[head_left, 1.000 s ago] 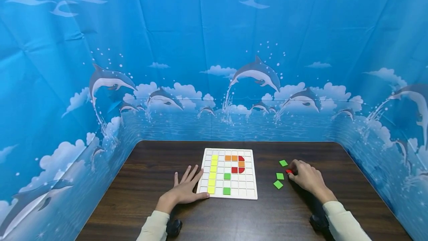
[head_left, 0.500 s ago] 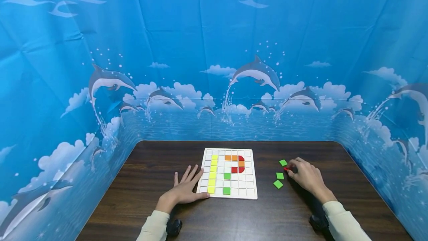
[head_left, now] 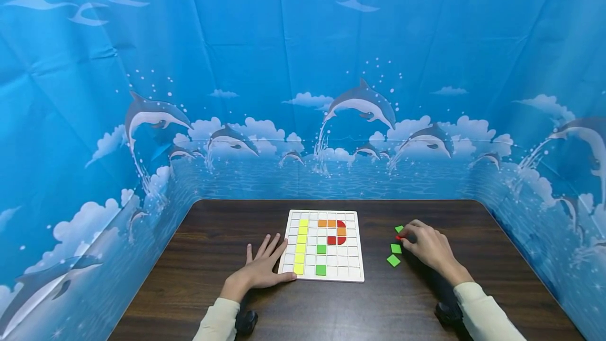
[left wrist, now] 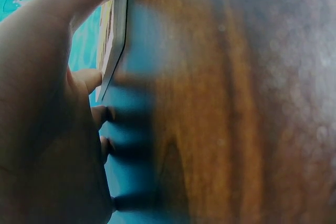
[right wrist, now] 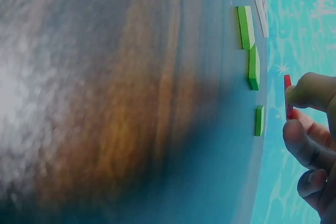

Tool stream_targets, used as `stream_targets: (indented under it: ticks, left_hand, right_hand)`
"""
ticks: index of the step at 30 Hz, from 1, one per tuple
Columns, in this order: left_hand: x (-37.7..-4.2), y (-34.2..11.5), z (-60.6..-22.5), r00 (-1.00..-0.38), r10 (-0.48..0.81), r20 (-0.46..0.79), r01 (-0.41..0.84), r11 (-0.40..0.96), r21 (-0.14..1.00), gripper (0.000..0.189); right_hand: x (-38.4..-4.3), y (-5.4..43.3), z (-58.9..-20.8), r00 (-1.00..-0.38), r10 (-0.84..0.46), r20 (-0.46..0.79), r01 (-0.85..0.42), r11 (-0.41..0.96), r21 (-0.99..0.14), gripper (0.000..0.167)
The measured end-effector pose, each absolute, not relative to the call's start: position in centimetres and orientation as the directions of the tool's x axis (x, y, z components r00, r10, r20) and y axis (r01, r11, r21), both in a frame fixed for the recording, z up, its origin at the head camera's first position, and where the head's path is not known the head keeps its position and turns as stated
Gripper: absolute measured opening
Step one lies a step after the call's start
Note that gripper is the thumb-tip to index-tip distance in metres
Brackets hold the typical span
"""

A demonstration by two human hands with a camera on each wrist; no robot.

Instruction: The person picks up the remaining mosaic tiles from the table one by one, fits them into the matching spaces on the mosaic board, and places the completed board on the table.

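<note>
My left hand (head_left: 259,269) lies with spread fingers at the lower left corner of a white gridded board (head_left: 350,272), thumb on its front edge. On the board are a column of yellow tiles (head_left: 300,249), orange tiles (head_left: 327,223), red tiles (head_left: 337,240) with rounded corners, and two green tiles (head_left: 321,249). To the right of the board my right hand (head_left: 428,246) pinches a small red tile (right wrist: 287,95) between thumb and fingers. In the right wrist view this tile is held up clear of the table. Close by lie three loose green tiles (head_left: 396,249).
The dark wooden table (head_left: 331,309) reaches back to a blue dolphin-print curtain (head_left: 303,172) that surrounds it on the far side and both flanks. Black bands (head_left: 246,322) sit on both wrists.
My right hand has gripped the red tile and shifted it left, off its spot right of the green tiles and over toward the farthest one. The left hand and board have stayed put.
</note>
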State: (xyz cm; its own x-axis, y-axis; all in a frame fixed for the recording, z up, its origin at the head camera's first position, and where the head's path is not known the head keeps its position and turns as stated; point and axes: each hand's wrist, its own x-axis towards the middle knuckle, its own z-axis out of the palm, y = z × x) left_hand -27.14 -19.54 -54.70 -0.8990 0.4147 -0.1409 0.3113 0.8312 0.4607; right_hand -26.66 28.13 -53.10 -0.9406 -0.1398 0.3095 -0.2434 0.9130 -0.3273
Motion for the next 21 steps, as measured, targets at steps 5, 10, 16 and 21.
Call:
stream_targets:
  ticks: [5, 10, 16, 21]
  left_hand:
    - [-27.0, -19.5, -54.3, -0.896, 0.415, -0.156, 0.305, 0.833, 0.462, 0.111]
    - [-27.0, -19.4, -54.1, -0.896, 0.41, -0.172, 0.295, 0.837, 0.461, 0.11]
    - [-26.9, -19.5, -54.2, -0.894, 0.421, -0.152, 0.31, 0.827, 0.469, 0.111]
    - [-27.1, -19.6, -54.8, -0.896, 0.419, -0.143, 0.313, 0.828, 0.466, 0.111]
  right_hand:
    - [-26.7, 27.7, -52.8, -0.932, -0.164, 0.324, -0.27, 0.909, -0.318, 0.012]
    - [-26.9, 27.3, -52.5, -0.923, -0.184, 0.339, -0.294, 0.904, -0.311, 0.011]
    - [-27.0, 26.7, -52.1, -0.918, -0.188, 0.349, -0.303, 0.901, -0.311, 0.011]
    - [-27.1, 26.1, -52.1, -0.913, -0.191, 0.36, -0.31, 0.899, -0.31, 0.011]
